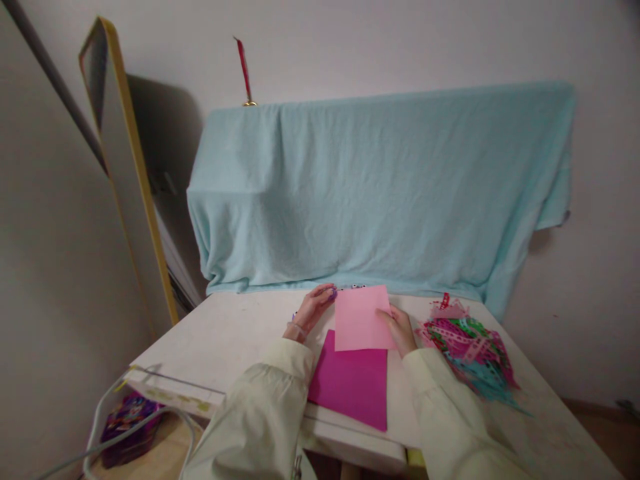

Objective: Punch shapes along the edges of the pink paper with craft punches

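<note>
My right hand point(401, 329) holds a light pink sheet of paper point(361, 317) by its right edge, lifted a little over the white table point(220, 340). Under it lies a magenta sheet point(353, 385), flat and reaching the table's front edge. My left hand point(311, 311) rests on the table just left of the pink sheet, fingers curled near its upper left corner, on or over a small purple thing that I cannot make out. Both arms wear pale cream sleeves.
A heap of cut coloured paper strips point(470, 355) lies on the table to the right. A pale blue cloth point(380, 193) drapes something bulky behind the table. A yellow-framed mirror point(125, 147) leans at the left. A purple bag point(127, 427) sits low on the left.
</note>
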The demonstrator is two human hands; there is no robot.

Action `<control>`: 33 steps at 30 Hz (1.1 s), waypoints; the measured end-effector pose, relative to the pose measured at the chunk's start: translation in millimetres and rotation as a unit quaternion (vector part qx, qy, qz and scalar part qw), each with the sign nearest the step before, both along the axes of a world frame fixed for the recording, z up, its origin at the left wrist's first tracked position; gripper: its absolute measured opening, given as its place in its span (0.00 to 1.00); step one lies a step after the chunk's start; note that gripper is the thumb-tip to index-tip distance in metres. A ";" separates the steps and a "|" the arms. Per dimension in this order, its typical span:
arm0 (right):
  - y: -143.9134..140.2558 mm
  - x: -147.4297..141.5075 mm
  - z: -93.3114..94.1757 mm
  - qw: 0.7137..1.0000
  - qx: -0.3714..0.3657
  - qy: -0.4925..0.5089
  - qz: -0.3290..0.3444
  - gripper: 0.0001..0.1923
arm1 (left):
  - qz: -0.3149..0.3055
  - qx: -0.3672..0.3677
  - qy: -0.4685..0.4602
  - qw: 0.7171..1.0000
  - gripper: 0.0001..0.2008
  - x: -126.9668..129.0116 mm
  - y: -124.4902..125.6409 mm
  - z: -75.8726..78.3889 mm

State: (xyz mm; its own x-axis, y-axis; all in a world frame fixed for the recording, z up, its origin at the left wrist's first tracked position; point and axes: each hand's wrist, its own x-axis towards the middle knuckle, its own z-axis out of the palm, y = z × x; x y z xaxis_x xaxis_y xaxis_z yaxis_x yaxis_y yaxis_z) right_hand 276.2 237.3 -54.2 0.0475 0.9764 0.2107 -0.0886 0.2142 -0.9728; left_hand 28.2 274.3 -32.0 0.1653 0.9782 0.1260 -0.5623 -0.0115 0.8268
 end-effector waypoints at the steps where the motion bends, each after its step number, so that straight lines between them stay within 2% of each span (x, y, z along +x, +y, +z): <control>1: -0.1 -0.2 0.0 1.000 -0.001 0.000 0.005 0.21 | -0.001 0.001 0.001 1.000 0.19 0.5 -0.9 1.1; 6: -1.2 -1.5 1.5 1.000 -0.007 -0.009 0.023 0.21 | -0.006 -0.002 0.028 1.000 0.19 1.7 -2.4 3.4; 13: -3.0 -4.2 4.7 0.999 -0.014 -0.025 0.039 0.20 | -0.025 -0.005 0.055 0.998 0.16 2.3 -0.8 -1.4; 19: -4.9 -4.7 6.5 0.998 -0.017 -0.018 0.058 0.19 | -0.029 -0.044 0.071 0.996 0.16 3.6 0.8 -5.2; 24: -5.4 -4.2 7.9 0.999 -0.027 -0.014 0.044 0.18 | -0.025 -0.072 0.093 0.993 0.17 2.2 0.2 -7.7; 33: -2.7 -3.2 2.2 0.998 -0.026 -0.007 0.057 0.18 | -0.033 -0.040 0.082 0.995 0.19 6.0 -7.0 0.1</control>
State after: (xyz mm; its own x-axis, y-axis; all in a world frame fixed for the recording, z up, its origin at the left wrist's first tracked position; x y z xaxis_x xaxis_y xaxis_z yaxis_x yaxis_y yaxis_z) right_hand 272.9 234.6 -52.0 -0.0679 0.9848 0.1598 -0.0952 0.1531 -0.9836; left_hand 34.3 267.3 -31.9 0.2415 0.9703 0.0153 -0.4180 0.0898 0.9040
